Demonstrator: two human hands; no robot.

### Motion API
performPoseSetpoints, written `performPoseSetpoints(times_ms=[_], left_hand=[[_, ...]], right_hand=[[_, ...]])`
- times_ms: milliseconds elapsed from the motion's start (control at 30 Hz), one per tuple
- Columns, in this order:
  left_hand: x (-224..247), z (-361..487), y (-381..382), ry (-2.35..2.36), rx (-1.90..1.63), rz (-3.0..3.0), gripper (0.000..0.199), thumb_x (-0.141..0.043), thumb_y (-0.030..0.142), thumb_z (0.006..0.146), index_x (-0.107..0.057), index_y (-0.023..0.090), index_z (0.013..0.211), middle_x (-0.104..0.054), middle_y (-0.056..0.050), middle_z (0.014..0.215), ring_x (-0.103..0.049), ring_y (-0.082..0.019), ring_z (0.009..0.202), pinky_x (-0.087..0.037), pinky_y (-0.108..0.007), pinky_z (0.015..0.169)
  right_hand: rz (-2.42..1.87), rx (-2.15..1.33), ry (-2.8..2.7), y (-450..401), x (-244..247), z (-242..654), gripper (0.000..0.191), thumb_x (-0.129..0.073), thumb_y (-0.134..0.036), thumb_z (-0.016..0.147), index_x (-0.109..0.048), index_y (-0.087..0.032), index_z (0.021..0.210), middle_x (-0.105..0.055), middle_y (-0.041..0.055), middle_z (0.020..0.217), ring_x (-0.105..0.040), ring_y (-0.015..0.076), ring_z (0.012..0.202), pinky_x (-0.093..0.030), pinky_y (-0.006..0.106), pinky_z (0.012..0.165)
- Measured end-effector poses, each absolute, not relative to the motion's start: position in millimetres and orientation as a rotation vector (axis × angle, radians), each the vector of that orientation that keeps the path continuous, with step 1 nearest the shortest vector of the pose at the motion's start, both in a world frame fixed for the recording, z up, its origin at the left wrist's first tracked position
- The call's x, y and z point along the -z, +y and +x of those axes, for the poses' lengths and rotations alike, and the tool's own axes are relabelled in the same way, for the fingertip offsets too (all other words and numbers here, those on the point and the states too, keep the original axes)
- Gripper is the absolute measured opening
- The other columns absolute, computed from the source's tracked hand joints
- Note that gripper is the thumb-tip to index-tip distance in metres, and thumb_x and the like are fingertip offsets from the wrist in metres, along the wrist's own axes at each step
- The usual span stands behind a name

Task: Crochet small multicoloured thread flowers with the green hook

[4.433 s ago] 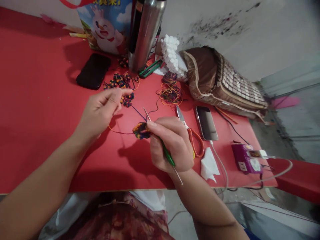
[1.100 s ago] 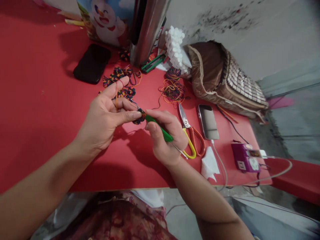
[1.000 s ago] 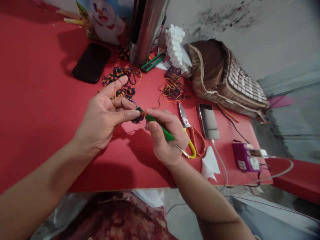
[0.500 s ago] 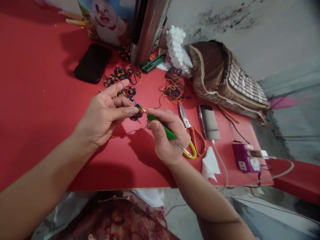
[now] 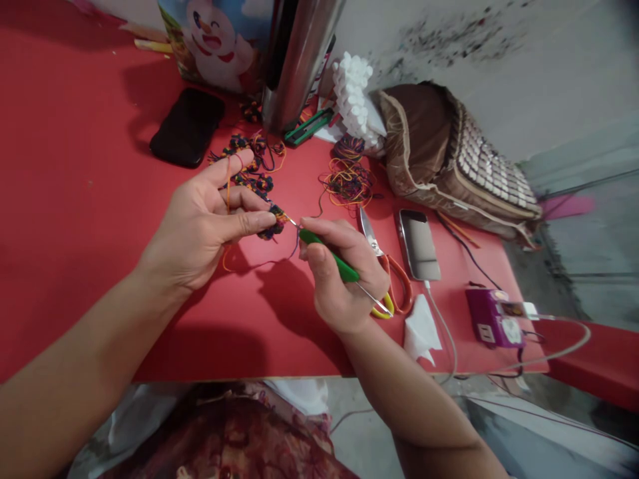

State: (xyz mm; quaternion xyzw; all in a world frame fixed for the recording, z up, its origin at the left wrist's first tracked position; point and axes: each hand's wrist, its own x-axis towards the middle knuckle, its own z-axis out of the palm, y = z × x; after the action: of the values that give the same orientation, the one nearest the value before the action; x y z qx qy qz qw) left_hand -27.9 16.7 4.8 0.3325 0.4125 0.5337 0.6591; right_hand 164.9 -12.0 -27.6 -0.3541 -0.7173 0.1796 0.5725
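My left hand (image 5: pixel 200 219) pinches a small multicoloured crochet piece (image 5: pixel 272 223) between thumb and fingertips. Yarn (image 5: pixel 228 186) loops round its raised index finger and trails below the palm. My right hand (image 5: pixel 344 273) is closed round the green handle of a crochet hook (image 5: pixel 329 254). The hook's thin metal shaft reaches to the edge of the crochet piece; whether its tip sits inside a stitch is too small to tell. Beyond my left fingers lie more knotted dark and orange crochet pieces (image 5: pixel 254 179) on the red table (image 5: pixel 210 346).
Behind my right hand are scissors (image 5: pixel 399 283), a charging phone (image 5: pixel 419 245) and a white tissue (image 5: pixel 422 329). Loose yarn (image 5: pixel 348 179), a green cutter (image 5: pixel 308 128) and a metal post (image 5: pixel 299 66) stand further back. A black phone (image 5: pixel 188 126), brown cushion (image 5: pixel 449 153) and purple socket box (image 5: pixel 492 316) lie around.
My right hand has drawn the crochet hook slightly right and down, away from the crochet piece, so more shaft shows. My left hand has shifted slightly left, keeping its pinch.
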Motion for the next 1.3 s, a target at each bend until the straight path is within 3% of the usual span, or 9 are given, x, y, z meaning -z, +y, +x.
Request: performPoseSetpoints(times_ms=[267, 867, 1133, 1200, 1300], left_hand=[[-8, -32, 17, 0.967, -1.199, 0.780, 0.084, -0.096, 0.004, 0.071, -0.064, 0.021, 0.147, -0.072, 0.007, 0.072, -0.074, -0.017, 0.072, -0.063, -0.032, 0.075], [-8, -43, 21, 0.989, -1.148, 0.919, 0.102, -0.093, 0.010, 0.073, -0.051, 0.014, 0.166, -0.073, 0.003, 0.080, -0.072, -0.016, 0.073, -0.063, -0.029, 0.074], [-14, -37, 16, 1.017, -1.244, 0.902, 0.088, -0.098, 0.008, 0.068, -0.067, 0.019, 0.150, -0.074, 0.002, 0.081, -0.069, -0.016, 0.078, -0.064, -0.031, 0.076], [-14, -36, 14, 1.040, -1.282, 0.961, 0.084, -0.098, 0.008, 0.068, -0.069, 0.019, 0.146, -0.078, -0.002, 0.093, -0.070, -0.017, 0.082, -0.064, -0.032, 0.076], [-15, -35, 12, 1.074, -1.354, 1.063, 0.078, -0.097, 0.005, 0.070, -0.072, 0.023, 0.142, -0.075, -0.008, 0.144, -0.073, -0.017, 0.091, -0.063, -0.032, 0.075]], right_hand=[[-0.823, -0.412, -1.699, -12, 28, 166, 0.023, -0.066, -0.034, 0.112, -0.081, -0.026, 0.127, -0.079, 0.0020, 0.088, -0.071, 0.0164, 0.075, -0.061, 0.033, 0.069], [-0.801, -0.338, -1.758, -12, 25, 168, 0.022, -0.066, -0.032, 0.111, -0.080, -0.025, 0.127, -0.081, 0.0026, 0.089, -0.074, 0.0179, 0.077, -0.062, 0.035, 0.071], [-0.777, -0.348, -1.752, -13, 24, 167, 0.020, -0.068, -0.026, 0.110, -0.081, -0.024, 0.126, -0.081, 0.0029, 0.091, -0.073, 0.0166, 0.078, -0.062, 0.033, 0.072], [-0.785, -0.316, -1.773, -14, 24, 167, 0.020, -0.068, -0.025, 0.110, -0.080, -0.024, 0.126, -0.080, 0.0032, 0.092, -0.074, 0.0169, 0.079, -0.063, 0.033, 0.072], [-0.781, -0.265, -1.815, -14, 24, 169, 0.022, -0.067, -0.021, 0.110, -0.079, -0.022, 0.128, -0.081, 0.0048, 0.096, -0.075, 0.0172, 0.083, -0.064, 0.033, 0.074]])
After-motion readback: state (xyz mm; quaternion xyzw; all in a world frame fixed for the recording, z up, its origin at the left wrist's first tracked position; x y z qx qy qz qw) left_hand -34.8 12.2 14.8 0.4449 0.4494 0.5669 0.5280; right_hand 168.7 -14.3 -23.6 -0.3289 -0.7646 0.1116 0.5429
